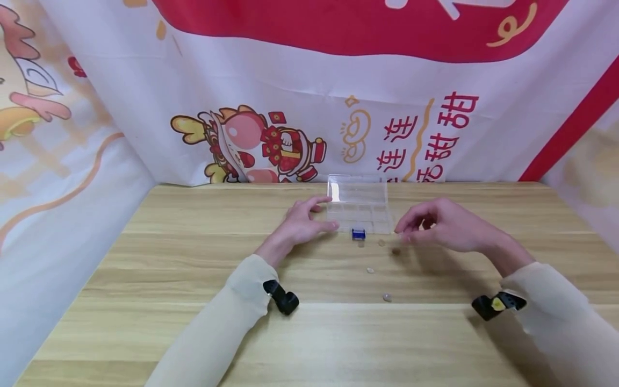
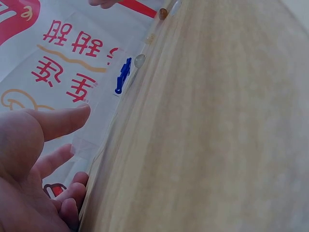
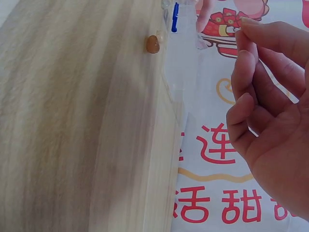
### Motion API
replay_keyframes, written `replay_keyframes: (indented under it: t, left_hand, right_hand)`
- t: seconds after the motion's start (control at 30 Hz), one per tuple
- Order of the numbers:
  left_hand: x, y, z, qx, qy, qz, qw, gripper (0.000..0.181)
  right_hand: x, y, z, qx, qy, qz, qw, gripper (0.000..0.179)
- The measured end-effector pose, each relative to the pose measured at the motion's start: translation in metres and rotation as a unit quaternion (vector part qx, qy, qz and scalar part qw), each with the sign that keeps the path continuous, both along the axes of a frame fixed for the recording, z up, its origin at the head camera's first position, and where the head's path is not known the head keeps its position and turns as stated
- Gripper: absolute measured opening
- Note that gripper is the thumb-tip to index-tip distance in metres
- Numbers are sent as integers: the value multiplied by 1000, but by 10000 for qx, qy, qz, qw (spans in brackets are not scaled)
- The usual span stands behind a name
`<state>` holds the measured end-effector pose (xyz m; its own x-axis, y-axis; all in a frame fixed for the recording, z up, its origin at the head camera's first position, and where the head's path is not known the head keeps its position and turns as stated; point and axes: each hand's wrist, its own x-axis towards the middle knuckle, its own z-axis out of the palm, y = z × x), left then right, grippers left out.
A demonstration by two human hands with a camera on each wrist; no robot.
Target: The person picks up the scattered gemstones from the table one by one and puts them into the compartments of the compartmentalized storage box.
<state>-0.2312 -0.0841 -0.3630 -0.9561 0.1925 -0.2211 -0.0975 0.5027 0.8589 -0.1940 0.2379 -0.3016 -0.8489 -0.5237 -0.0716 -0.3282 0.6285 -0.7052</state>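
Observation:
A clear plastic compartment box (image 1: 358, 216) sits at the table's back edge, its transparent lid (image 1: 362, 188) raised. A blue latch-like piece (image 1: 358, 234) is at its front. My left hand (image 1: 304, 221) is at the box's left side, thumb and index finger extended along it. Right of the box, my right hand (image 1: 442, 226) hovers above the table with thumb and index fingertips together and the other fingers curled; whether something tiny is between the tips cannot be made out. Below it lies a brown stone (image 3: 152, 44). A clear stone (image 2: 139, 61) lies by the blue piece.
More small stones lie in front of the box: a pale one (image 1: 381, 243), a whitish one (image 1: 370, 270) and a greyish one (image 1: 387, 296) nearer me. A printed curtain (image 1: 338, 123) hangs directly behind the wooden table (image 1: 193, 258), with cloth at both sides.

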Motion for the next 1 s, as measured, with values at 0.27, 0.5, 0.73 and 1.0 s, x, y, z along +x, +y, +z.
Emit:
replay_keyframes:
  t: [0.27,0.5,0.73,1.0]
  left_hand:
    - [0,0,1,-11,11,9,10000,70]
    - [0,0,0,3,4,3,10000,68]
    - [-1,0,-2,-47,-26,35,10000,69]
    - [-1,0,-1,-37,-44,7,10000,69]
  right_hand:
    - [-6,-3,0,17,161,-338,9993,19]
    - [-8,-6,-2,-47,203,-524,9984,20]
    - [-11,-14,-4,-328,171,-703,9968,19]
    - [-16,-21,-6,-365,330,-740,9960,18]
